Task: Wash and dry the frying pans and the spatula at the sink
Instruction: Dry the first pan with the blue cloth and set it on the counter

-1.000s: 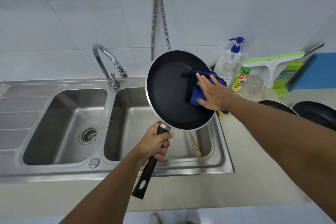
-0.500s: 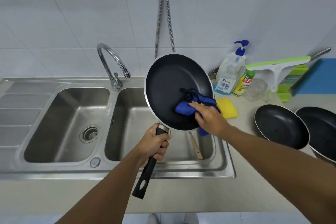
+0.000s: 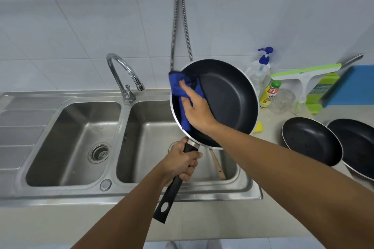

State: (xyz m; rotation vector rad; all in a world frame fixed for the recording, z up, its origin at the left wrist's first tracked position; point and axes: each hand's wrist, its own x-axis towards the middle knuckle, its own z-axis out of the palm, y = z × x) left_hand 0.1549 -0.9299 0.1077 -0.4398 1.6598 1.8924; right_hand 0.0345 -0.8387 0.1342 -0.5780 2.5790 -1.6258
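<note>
1. Left hand (image 3: 182,160) grips the pan (image 3: 228,97) by its handle; I see it tilted over the sink's (image 3: 129,194) right basin.
2. Right hand (image 3: 197,111) presses a cloth (image 3: 180,87) flat-fingered on its left rim.
3. Risk: hard wiping twists that grip; pan drops onto the spatula (image 3: 217,166).

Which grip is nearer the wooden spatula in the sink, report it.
Left. The left grip, holding the frying pan by its handle, is just left of the spatula; the right grip presses the blue cloth inside that pan, higher up.
</note>
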